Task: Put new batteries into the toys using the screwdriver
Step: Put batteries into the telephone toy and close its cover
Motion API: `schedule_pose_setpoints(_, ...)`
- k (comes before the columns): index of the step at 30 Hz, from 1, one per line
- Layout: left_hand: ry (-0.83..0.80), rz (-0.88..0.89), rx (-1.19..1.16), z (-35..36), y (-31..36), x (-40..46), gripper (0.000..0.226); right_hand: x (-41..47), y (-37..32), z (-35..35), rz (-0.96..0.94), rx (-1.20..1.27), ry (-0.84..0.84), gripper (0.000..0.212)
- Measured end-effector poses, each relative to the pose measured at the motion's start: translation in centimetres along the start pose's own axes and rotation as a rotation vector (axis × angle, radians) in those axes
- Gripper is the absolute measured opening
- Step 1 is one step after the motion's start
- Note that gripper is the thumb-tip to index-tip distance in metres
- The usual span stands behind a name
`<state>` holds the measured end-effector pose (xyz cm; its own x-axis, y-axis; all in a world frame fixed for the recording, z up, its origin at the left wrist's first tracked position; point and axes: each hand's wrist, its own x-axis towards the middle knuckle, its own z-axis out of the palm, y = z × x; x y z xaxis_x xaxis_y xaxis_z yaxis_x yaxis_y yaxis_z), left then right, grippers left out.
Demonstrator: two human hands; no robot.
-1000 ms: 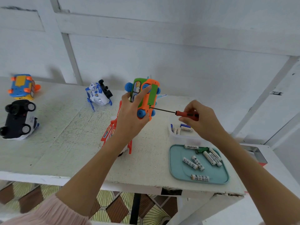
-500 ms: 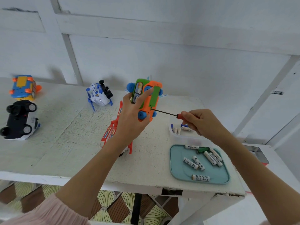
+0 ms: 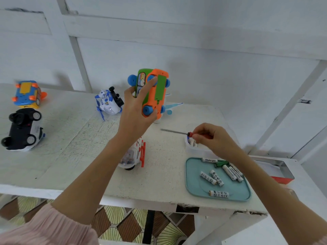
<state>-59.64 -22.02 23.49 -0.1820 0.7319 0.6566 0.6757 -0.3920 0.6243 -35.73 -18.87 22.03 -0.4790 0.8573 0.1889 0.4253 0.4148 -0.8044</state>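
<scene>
My left hand (image 3: 137, 110) holds an orange and green toy car (image 3: 155, 92) with blue wheels up above the table, its underside and green battery cover facing me. My right hand (image 3: 214, 138) grips the red handle of a small screwdriver (image 3: 175, 132), whose thin shaft points left and hangs clear of the toy, below it. Several loose batteries (image 3: 214, 177) lie on a teal tray (image 3: 194, 188) at the front right. A small clear tub (image 3: 196, 149) with batteries stands just behind the tray, under my right hand.
On the white table (image 3: 70, 156) lie a red and white toy (image 3: 134, 154) under my left arm, a blue and white toy (image 3: 108, 103), a black and white car (image 3: 23, 129) and a blue and orange car (image 3: 27, 94). A white wall stands behind.
The screwdriver tip has left the toy's underside; my right hand has moved down and right with it. My left hand keeps the toy raised.
</scene>
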Motion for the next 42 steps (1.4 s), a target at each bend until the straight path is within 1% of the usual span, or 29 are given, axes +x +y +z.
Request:
schedule_pose_setpoints(4, 0.024, -0.025, -0.003, -0.7, 0.1, 0.2, 0.077, -0.5, 0.9, 2.9, -0.089, -0.280, -0.116, 0.005)
schedule_pose_setpoints(6, 0.029, -0.029, -0.016, -1.0, 0.2, 0.0, 0.078, -0.4, 1.7, 4.8, -0.133, -0.381, -0.195, 0.008)
schedule_pose_setpoints(10, 0.020, -0.067, -0.006, -1.6, 0.3, -0.6, 0.077, 0.0, 2.3, 7.3, -0.153, -0.539, -0.328, 0.016)
schedule_pose_setpoints(15, 0.006, -0.132, -0.074, -2.0, 0.2, -1.7, 0.077, 0.2, 3.2, 9.0, -0.240, -0.626, -0.397, 0.016)
schedule_pose_setpoints(20, 0.020, -0.178, -0.152, -2.5, 0.5, -2.4, 0.083, 0.6, 4.0, 9.6, -0.296, -0.653, -0.383, 0.018)
schedule_pose_setpoints(22, 0.025, -0.195, -0.222, -2.7, 0.9, -2.5, 0.085, 0.6, 4.0, 9.5, -0.313, -0.655, -0.388, 0.020)
schedule_pose_setpoints(24, 0.033, -0.221, -0.238, -2.9, 1.1, -2.6, 0.082, 0.7, 3.7, 9.0, -0.349, -0.595, -0.333, 0.022)
schedule_pose_setpoints(27, 0.070, -0.261, -0.221, -3.3, 1.0, -2.6, 0.086, 1.1, 1.9, 7.3, -0.391, -0.404, -0.172, 0.016)
schedule_pose_setpoints(30, 0.109, -0.261, -0.162, -4.0, 0.9, -2.5, 0.080, 2.4, -1.2, 5.7, -0.434, -0.252, -0.007, 0.008)
schedule_pose_setpoints(33, 0.132, -0.230, -0.137, -5.0, 0.6, -2.6, 0.074, 4.0, -5.4, 5.0, -0.412, -0.079, 0.100, 0.009)
schedule_pose_setpoints(35, 0.132, -0.203, -0.129, -5.9, 0.0, -2.8, 0.069, 5.1, -8.2, 5.6, -0.388, 0.016, 0.132, 0.012)
schedule_pose_setpoints(37, 0.126, -0.169, -0.074, -7.0, -1.0, -3.2, 0.070, 6.4, -10.7, 7.0, -0.354, 0.074, 0.130, 0.024)
schedule_pose_setpoints(40, 0.093, -0.097, 0.043, -9.3, -3.6, -3.5, 0.077, 8.9, -13.2, 10.6, -0.302, 0.115, 0.042, 0.044)
schedule_pose_setpoints(42, 0.063, -0.070, 0.084, -11.0, -5.3, -3.8, 0.077, 10.2, -14.3, 13.5, -0.233, 0.184, -0.004, 0.049)
